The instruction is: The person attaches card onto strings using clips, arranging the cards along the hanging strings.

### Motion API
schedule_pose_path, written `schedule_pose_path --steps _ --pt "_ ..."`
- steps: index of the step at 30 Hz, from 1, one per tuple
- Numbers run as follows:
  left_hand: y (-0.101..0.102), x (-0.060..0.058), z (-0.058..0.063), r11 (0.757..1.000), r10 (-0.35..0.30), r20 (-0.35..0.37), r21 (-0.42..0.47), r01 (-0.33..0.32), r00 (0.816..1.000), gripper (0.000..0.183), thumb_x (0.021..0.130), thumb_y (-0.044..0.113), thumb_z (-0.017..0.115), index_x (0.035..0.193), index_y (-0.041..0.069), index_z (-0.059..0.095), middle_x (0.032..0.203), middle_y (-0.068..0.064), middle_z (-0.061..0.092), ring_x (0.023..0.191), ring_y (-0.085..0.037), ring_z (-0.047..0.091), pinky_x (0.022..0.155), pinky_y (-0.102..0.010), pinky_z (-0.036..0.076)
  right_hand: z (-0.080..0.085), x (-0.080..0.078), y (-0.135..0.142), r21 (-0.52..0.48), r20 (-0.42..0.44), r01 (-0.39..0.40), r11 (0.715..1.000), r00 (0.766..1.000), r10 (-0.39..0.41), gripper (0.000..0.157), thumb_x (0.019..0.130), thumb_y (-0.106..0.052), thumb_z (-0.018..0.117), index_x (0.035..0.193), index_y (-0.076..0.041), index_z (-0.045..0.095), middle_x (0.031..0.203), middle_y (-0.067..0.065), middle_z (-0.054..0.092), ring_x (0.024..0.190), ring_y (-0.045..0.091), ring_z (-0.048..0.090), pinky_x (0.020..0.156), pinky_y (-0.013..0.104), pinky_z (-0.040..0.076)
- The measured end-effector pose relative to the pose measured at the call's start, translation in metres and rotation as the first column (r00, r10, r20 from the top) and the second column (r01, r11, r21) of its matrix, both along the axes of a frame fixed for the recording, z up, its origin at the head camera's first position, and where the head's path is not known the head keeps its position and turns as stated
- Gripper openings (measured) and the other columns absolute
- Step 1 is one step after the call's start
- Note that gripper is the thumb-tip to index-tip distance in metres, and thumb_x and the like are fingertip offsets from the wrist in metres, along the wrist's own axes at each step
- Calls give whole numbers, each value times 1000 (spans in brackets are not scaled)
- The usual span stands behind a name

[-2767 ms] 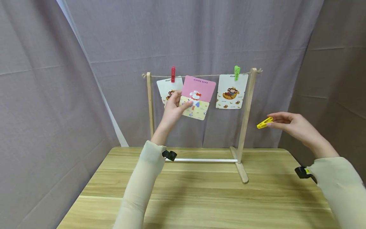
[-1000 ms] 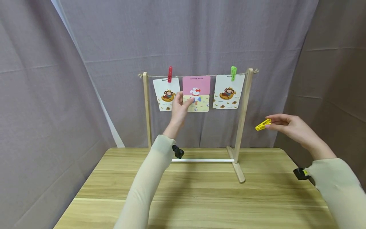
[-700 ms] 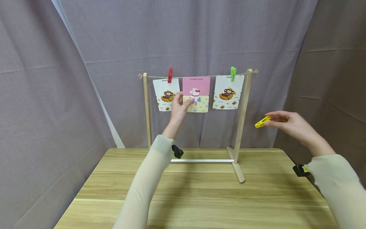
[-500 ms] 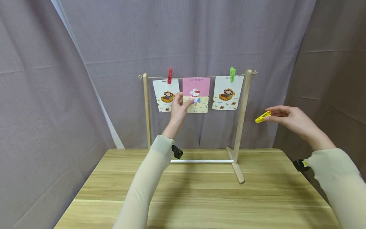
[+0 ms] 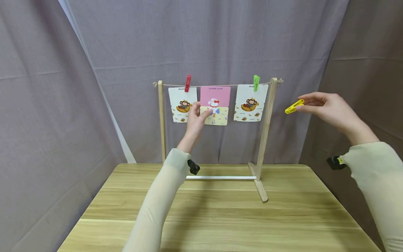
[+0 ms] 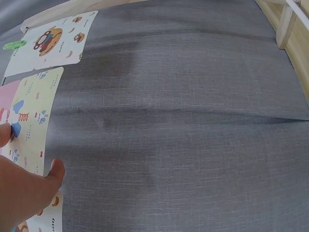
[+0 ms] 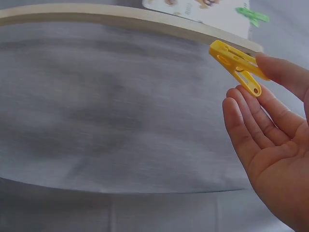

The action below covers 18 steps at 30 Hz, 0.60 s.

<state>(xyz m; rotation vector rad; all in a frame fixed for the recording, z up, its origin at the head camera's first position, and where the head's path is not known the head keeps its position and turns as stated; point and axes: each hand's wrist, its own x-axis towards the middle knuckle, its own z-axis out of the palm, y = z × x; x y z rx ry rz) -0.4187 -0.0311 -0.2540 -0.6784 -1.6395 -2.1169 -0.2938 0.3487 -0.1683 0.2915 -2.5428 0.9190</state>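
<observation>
My left hand (image 5: 196, 122) pinches a pink and yellow rabbit card (image 5: 215, 96) by its left side, thumb in front. The card's top edge lies at the string (image 5: 234, 85), and no clip is on it. To the right of the rack, my right hand (image 5: 333, 110) holds a yellow clothespin (image 5: 294, 106) between thumb and fingers; the right wrist view shows its handle ends in the pinch. A monkey card (image 5: 182, 105) hangs left under a red clothespin (image 5: 188, 83), partly behind my left hand. Another monkey card (image 5: 251, 103) hangs right under a green clothespin (image 5: 256, 83).
The string runs between two wooden posts (image 5: 266, 129) of a rack standing on the wooden table (image 5: 220, 217). A white bar (image 5: 223, 177) joins the posts low down. Grey curtains (image 5: 126, 42) stand behind and at both sides.
My left hand has brought the rabbit card from tilted to nearly straight between the monkey cards. My right hand has risen with the yellow clothespin, mostly in the last half second.
</observation>
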Motion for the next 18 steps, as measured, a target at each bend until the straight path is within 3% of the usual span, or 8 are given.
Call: schedule_pose_path --steps 11,18 --pt "0 2 -3 1000 -1 0 2 1 1000 32 92 0 69 122 -1 56 111 -14 68 88 -12 65 78 -26 56 52 11 2 -88 -37 14 996 999 -17 41 91 -37 76 130 -25 66 92 -30 65 90 -8 56 71 12 35" --pt "-1 2 -1 1000 -1 13 -3 1 1000 32 93 4 69 122 1 56 113 -12 68 92 -13 65 80 -27 55 76 15 -1 -147 -68 -11 989 998 1 34 91 -30 77 124 -27 69 88 -30 66 86 -7 58 71 11 35"
